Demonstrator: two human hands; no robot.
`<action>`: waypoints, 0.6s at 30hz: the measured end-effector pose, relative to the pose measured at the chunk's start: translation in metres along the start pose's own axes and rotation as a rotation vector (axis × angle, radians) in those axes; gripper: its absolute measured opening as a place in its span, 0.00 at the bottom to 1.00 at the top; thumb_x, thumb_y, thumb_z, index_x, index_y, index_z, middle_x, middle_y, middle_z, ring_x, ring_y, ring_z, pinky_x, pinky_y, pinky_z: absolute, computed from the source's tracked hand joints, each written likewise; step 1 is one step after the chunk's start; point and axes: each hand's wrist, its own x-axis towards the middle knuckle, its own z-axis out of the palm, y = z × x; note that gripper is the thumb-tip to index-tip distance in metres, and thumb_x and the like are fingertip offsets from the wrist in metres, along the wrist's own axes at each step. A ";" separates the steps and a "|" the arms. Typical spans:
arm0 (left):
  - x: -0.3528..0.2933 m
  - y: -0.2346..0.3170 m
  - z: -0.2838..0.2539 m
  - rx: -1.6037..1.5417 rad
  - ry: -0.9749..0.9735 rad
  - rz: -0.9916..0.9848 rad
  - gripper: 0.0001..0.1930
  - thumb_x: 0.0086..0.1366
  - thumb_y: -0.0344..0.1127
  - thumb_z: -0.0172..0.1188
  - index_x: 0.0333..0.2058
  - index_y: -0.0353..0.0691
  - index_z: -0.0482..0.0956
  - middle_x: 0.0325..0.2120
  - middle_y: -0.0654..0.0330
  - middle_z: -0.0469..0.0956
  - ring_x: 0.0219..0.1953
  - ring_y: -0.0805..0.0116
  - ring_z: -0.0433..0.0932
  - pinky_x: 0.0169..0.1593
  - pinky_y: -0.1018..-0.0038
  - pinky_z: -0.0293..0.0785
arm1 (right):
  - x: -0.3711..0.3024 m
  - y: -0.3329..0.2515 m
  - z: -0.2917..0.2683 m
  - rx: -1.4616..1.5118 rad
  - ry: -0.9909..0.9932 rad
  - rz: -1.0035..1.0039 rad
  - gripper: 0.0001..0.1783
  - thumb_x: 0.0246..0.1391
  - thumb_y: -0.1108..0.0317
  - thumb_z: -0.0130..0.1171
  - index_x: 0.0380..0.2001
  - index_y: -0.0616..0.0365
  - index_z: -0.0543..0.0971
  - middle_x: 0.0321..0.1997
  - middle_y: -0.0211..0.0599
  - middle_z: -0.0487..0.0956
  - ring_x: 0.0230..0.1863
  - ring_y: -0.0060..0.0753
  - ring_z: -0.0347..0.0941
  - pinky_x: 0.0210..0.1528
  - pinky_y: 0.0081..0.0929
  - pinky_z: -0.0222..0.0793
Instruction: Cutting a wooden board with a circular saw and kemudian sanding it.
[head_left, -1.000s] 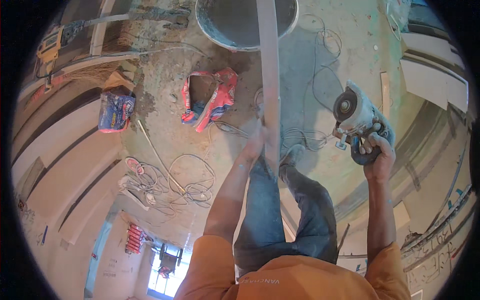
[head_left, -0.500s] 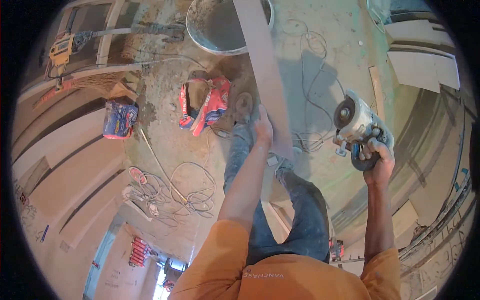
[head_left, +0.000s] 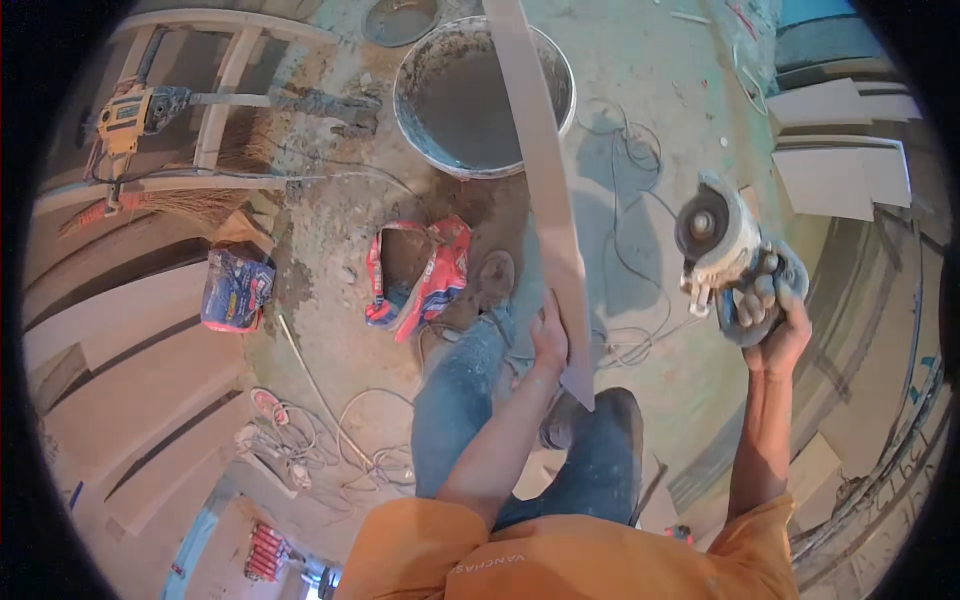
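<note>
1. Floor [head_left: 690, 130] showed between the long pale board [head_left: 553, 190] and the angle grinder [head_left: 735, 240], which stood well apart; a thin cable [head_left: 616, 225] looped across that stretch.
2. The board's far end ran out past the top edge of the view, crossing over the bucket's right part; its near end narrowed to a point by the person's right leg [head_left: 608, 430]. Whether it touched the bucket's rim could not be told.
3. The left hand [head_left: 550, 340] held the board by its left edge near that pointed end, the forearm slanting in from below.
4. The right hand [head_left: 770, 305] was curled tightly around the grinder's handle, off to the person's right, forearm nearly upright in the view and disc end turned forward.
5. The round bucket [head_left: 440, 160] held a smooth grey mix [head_left: 470, 110], its inner wall smeared.
6. Near the left foot, a red bag [head_left: 445, 260] gaped open, brownish inside; its contents were unclear. A dark blue bag [head_left: 238, 290] stood farther left.
</note>
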 end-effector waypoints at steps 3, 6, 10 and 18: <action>0.005 -0.005 -0.002 0.064 0.024 0.021 0.39 0.76 0.67 0.46 0.48 0.27 0.82 0.41 0.55 0.83 0.43 0.67 0.78 0.49 0.67 0.75 | 0.031 0.021 0.013 0.129 -0.124 -0.036 0.19 0.67 0.63 0.50 0.55 0.62 0.70 0.32 0.28 0.69 0.27 0.23 0.62 0.29 0.24 0.63; 0.017 -0.008 0.001 0.069 0.056 0.074 0.40 0.75 0.68 0.48 0.45 0.27 0.83 0.39 0.53 0.83 0.41 0.67 0.76 0.48 0.65 0.74 | 0.055 0.029 0.034 0.203 -0.278 -0.090 0.18 0.69 0.62 0.49 0.55 0.62 0.70 0.31 0.28 0.69 0.28 0.23 0.63 0.29 0.23 0.64; 0.026 -0.009 0.004 0.113 0.045 0.148 0.41 0.74 0.69 0.48 0.42 0.26 0.83 0.39 0.51 0.83 0.42 0.66 0.76 0.48 0.63 0.74 | 0.053 0.036 0.038 0.248 -0.401 -0.159 0.17 0.71 0.61 0.50 0.53 0.62 0.71 0.30 0.28 0.69 0.28 0.22 0.65 0.29 0.23 0.65; 0.034 -0.017 0.017 -0.037 -0.019 0.170 0.43 0.73 0.72 0.46 0.50 0.27 0.83 0.45 0.52 0.85 0.47 0.63 0.79 0.51 0.61 0.74 | 0.040 0.076 -0.006 0.084 -0.528 -0.256 0.17 0.67 0.67 0.54 0.55 0.63 0.73 0.30 0.27 0.68 0.24 0.18 0.62 0.25 0.19 0.62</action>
